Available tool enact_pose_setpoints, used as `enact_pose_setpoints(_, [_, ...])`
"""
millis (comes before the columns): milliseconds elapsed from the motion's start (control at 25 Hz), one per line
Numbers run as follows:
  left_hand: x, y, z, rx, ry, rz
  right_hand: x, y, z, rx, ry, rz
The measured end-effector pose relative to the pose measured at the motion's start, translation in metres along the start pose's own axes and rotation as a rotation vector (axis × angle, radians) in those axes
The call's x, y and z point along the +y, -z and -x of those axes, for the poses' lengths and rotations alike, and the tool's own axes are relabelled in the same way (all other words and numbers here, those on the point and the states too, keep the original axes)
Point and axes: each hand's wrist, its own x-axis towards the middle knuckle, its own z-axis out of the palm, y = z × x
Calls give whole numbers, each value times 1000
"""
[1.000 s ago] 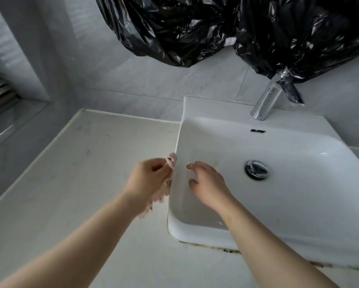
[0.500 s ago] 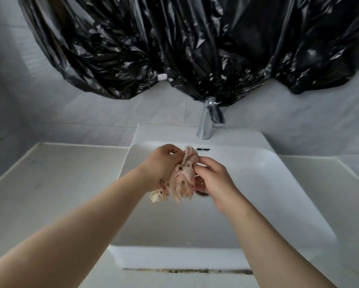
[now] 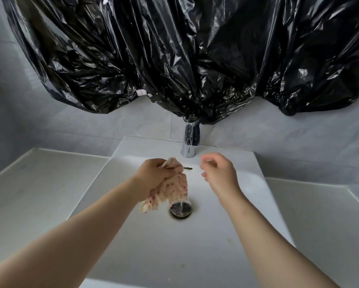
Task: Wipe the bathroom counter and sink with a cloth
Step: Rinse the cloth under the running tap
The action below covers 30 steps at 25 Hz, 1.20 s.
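Head view, both my forearms reach in from the bottom edge over the white sink. Half a second ago both hands were pinched together on the cloth above the basin; now they are apart. My left hand alone grips the cloth, fist closed around its upper part, the rest hanging down bunched toward the drain, whose near-left rim it overlaps. Cannot tell whether the cloth touches the basin floor or hangs just above it. My right hand has let go and sits to the right of the drain and farther back, fingers loosely curled, holding nothing; its fingertips are motion-blurred, so finger spacing is unclear.

The view has also tilted up since then: more of the wall shows, and the front rim of the sink is cut off at the bottom edge.

Counter runs left and right of the sink; its far right end is cropped. Beyond the drain, the overflow slot is partly covered by the cloth top. Behind that stands the chrome faucet, its top swallowed by black plastic sheeting draped over the wall, which hides whatever is behind it. A small white label on the plastic is illegible.
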Motion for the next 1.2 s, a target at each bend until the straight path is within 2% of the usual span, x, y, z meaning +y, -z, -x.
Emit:
enact_pose_setpoints(160, [8,-6,-15,-78,248,350,-31,-7,-40,161,349,199])
enact_pose_setpoints(240, [10,-11,-25,-88,343,468,-43,-18,-59,133,511,337])
enact_pose_setpoints(360, [9,-16,-41,-137,359,521,-43,-31,-79,90,656,685])
enact_pose_setpoints(400, [6,-17,-47,-149,365,532,-40,-32,-86,101,687,721])
enact_pose_setpoints(520, [-3,-22,-57,-189,410,619,-36,-25,-100,26,577,658])
enact_pose_setpoints(600, [-8,-25,-59,-246,420,689,-31,-18,-101,-14,621,642])
enact_pose_setpoints(720, [-15,-31,-63,-286,435,709,-33,-12,-96,77,790,674])
enact_pose_setpoints(880, [-14,-35,-63,-257,497,740,-46,-10,-106,73,812,625])
enact_pose_setpoints(1040, [-12,-39,-57,-313,481,789,-50,-8,-107,71,798,539])
enact_pose_setpoints(1200, [-10,-43,-55,-307,476,789,-56,-6,-109,31,787,568])
